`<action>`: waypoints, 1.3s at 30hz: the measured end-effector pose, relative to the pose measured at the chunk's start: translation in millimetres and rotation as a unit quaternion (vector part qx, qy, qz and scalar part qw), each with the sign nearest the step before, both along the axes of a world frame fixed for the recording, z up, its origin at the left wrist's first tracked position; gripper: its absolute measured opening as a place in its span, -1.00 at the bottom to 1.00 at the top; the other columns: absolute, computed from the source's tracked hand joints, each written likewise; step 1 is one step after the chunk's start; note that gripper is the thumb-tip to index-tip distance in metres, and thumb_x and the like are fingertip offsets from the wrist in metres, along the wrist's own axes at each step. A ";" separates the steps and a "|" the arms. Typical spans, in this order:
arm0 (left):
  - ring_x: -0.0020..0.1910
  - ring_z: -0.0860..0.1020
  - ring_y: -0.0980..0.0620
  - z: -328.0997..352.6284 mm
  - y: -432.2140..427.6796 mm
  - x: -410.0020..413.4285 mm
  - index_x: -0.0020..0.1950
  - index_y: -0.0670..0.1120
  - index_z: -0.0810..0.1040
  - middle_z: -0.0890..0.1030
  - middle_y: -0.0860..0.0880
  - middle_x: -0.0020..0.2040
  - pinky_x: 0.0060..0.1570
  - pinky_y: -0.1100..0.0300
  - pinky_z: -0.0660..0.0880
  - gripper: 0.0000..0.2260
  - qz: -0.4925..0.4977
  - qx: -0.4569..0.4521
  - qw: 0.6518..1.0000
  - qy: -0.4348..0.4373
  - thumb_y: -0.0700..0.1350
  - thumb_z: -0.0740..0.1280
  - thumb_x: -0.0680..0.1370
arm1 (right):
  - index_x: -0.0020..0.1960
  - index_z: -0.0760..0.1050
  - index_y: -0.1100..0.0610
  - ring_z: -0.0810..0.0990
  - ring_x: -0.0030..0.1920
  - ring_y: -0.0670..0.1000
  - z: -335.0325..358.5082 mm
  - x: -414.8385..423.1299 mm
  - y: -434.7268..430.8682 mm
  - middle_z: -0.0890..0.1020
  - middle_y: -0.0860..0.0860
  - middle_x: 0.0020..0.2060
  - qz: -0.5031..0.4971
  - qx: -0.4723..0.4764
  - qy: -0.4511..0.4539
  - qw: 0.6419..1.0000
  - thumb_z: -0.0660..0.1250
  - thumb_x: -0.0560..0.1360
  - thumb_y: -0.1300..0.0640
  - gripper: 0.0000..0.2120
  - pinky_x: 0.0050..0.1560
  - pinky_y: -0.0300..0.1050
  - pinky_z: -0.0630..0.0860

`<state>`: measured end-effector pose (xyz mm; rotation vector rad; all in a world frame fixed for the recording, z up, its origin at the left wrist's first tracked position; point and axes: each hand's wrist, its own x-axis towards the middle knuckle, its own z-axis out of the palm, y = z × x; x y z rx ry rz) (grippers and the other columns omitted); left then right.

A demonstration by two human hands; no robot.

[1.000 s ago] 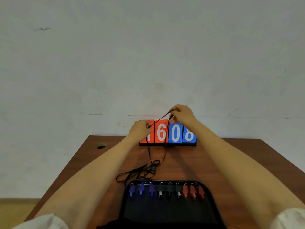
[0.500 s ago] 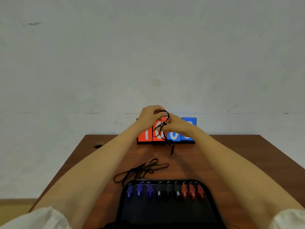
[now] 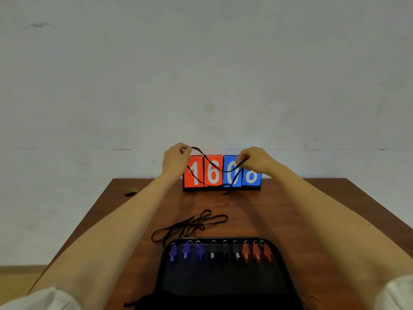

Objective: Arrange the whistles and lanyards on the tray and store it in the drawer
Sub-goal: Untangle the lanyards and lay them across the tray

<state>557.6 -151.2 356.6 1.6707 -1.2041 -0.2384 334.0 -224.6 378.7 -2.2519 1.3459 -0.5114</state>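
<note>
Currently, nine whistles (image 3: pixel 220 253) are seated in the tray (image 3: pixel 223 280), one lanyard (image 3: pixel 214 166) is pinched by left hand (image 3: pixel 175 159) and right hand (image 3: pixel 257 159), and loose lanyards (image 3: pixel 190 225) lie unplaced beside it.

seen from head height through one wide-angle lens, facing forward and slightly down along the wooden table (image 3: pixel 301 209) toward the pale wall (image 3: pixel 201 63); closest to the black tray (image 3: pixel 223 283) at the bottom edge.

A flip scoreboard (image 3: pixel 213 180) reading 1608 stands on a table (image 3: pixel 245 215).
</note>
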 end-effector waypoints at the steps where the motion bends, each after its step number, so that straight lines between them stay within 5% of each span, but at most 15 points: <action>1: -0.13 0.46 0.04 -1.3 2.9 4.4 0.10 -0.21 0.58 0.61 -0.12 -0.01 -0.09 0.25 0.32 -0.78 0.010 0.005 1.000 0.010 -0.12 0.23 0.59 | -0.14 0.55 0.18 0.51 -0.26 0.04 -1.4 -6.2 0.4 0.56 0.05 -0.25 -0.007 -0.004 0.024 1.000 0.31 0.49 0.31 -0.92 -0.35 -0.26 0.41; 3: -0.21 0.48 0.03 -2.1 7.5 8.6 0.11 -0.22 0.58 0.62 -0.18 0.02 -0.07 0.16 0.43 -0.78 -0.002 0.028 0.999 0.040 -0.13 0.24 0.58 | -0.16 0.52 0.17 0.50 -0.20 0.07 -4.3 -15.2 1.8 0.53 0.03 -0.25 -0.008 0.011 0.069 0.998 0.33 0.47 0.29 -0.94 -0.31 -0.22 0.41; 5: -0.34 0.50 0.04 3.0 12.4 2.2 0.13 -0.24 0.57 0.62 -0.19 -0.08 -0.11 0.11 0.57 -0.78 -0.055 0.057 0.993 0.082 -0.15 0.25 0.58 | 0.08 0.53 0.19 0.52 -0.11 0.05 -4.2 -16.0 10.1 0.53 0.02 -0.08 0.018 0.029 0.099 0.995 0.41 0.45 0.25 -0.79 -0.17 -0.20 0.47; 10: -0.23 0.57 0.05 40.2 27.2 -44.6 0.18 -0.26 0.54 0.56 -0.08 -0.15 -0.21 0.36 0.59 -0.79 -0.202 -0.003 0.967 0.156 -0.24 0.26 0.58 | 0.24 0.44 0.02 0.60 -0.15 -0.05 12.1 7.2 43.3 0.59 -0.01 -0.04 0.103 0.089 -0.074 0.988 0.51 0.37 0.00 -0.51 -0.17 -0.25 0.51; 15: -0.17 0.61 0.05 75.8 42.1 -65.5 0.11 -0.19 0.57 0.59 -0.04 -0.15 0.01 0.20 0.60 -0.84 -0.269 -0.079 0.948 0.153 -0.23 0.30 0.56 | -0.04 0.54 0.13 0.43 -0.38 -0.08 33.3 18.5 63.7 0.51 -0.01 -0.34 0.091 0.057 -0.171 0.979 0.33 0.53 0.03 -0.84 -0.28 -0.23 0.44; 18: -0.01 0.55 0.06 78.4 49.9 -61.5 0.26 -0.12 0.48 0.53 0.01 0.01 -0.01 0.22 0.55 -0.70 -0.217 -0.104 0.962 0.131 -0.11 0.34 0.54 | -0.01 0.55 0.19 0.47 -0.35 -0.07 44.0 14.4 66.7 0.56 0.02 -0.27 0.064 0.076 -0.263 0.960 0.26 0.58 0.12 -0.85 -0.29 -0.25 0.47; 21: -0.03 0.54 0.12 60.5 57.5 -51.2 0.37 -0.06 0.34 0.49 0.02 0.15 -0.14 0.27 0.49 -0.50 -0.216 0.028 0.967 0.129 -0.02 0.41 0.49 | 0.07 0.55 0.22 0.49 -0.34 -0.06 54.5 11.4 71.4 0.59 0.04 -0.24 0.071 0.094 -0.310 0.943 0.23 0.59 0.20 -0.84 -0.31 -0.25 0.49; 23: -0.14 0.57 0.13 40.9 63.2 -54.2 0.33 -0.08 0.40 0.59 -0.01 0.07 -0.16 0.25 0.53 -0.58 -0.283 0.127 0.944 0.112 -0.06 0.39 0.51 | 0.04 0.54 0.22 0.50 -0.33 -0.06 62.4 11.7 77.1 0.59 0.05 -0.23 0.082 0.104 -0.317 0.939 0.22 0.59 0.21 -0.85 -0.29 -0.24 0.51; 26: -0.34 0.49 0.18 17.1 66.5 -66.7 0.23 -0.17 0.52 0.59 0.04 -0.24 -0.24 0.29 0.46 -0.75 -0.321 0.116 0.932 0.124 -0.12 0.29 0.58 | 0.00 0.53 0.21 0.51 -0.32 -0.06 71.3 14.9 85.9 0.58 0.05 -0.24 0.080 0.114 -0.309 0.941 0.23 0.59 0.17 -0.86 -0.27 -0.23 0.53; 30: -0.30 0.51 0.12 13.1 68.4 -75.6 0.04 -0.21 0.56 0.58 -0.05 -0.19 -0.21 0.31 0.52 -0.86 -0.334 0.102 0.919 0.185 -0.19 0.25 0.59 | 0.09 0.47 0.31 0.55 -0.28 0.00 61.9 15.4 82.7 0.58 0.17 -0.11 -0.003 0.098 -0.267 0.959 0.20 0.58 0.25 -0.84 -0.20 -0.16 0.58; 33: -0.30 0.51 0.06 25.1 70.6 -76.9 0.01 -0.28 0.49 0.54 -0.12 -0.21 -0.30 0.35 0.57 -0.92 -0.275 0.081 0.919 0.271 -0.29 0.24 0.58 | 0.21 0.40 0.35 0.59 -0.07 0.08 36.0 3.8 75.2 0.55 0.22 0.06 -0.079 0.116 -0.113 0.984 0.15 0.57 0.33 -0.77 0.00 -0.03 0.59; 37: -0.28 0.51 0.02 32.2 69.0 -71.5 -0.17 -0.28 0.53 0.52 -0.18 -0.22 -0.24 0.32 0.57 -0.89 -0.210 0.085 0.931 0.286 -0.35 0.27 0.54 | 0.35 0.38 0.13 0.51 0.13 0.00 -3.1 -10.2 87.9 0.52 0.06 0.24 0.044 0.224 0.009 0.973 0.24 0.53 0.31 -0.60 0.07 -0.15 0.51; 39: -0.14 0.58 -0.03 32.1 71.3 -73.6 -0.07 -0.29 0.53 0.56 -0.24 -0.10 -0.06 0.24 0.59 -0.91 -0.202 0.095 0.928 0.298 -0.37 0.24 0.55 | 0.41 0.31 0.05 0.49 0.18 -0.03 -18.8 -6.5 99.0 0.50 0.00 0.27 0.091 0.253 0.026 0.963 0.33 0.48 0.25 -0.47 0.12 -0.20 0.44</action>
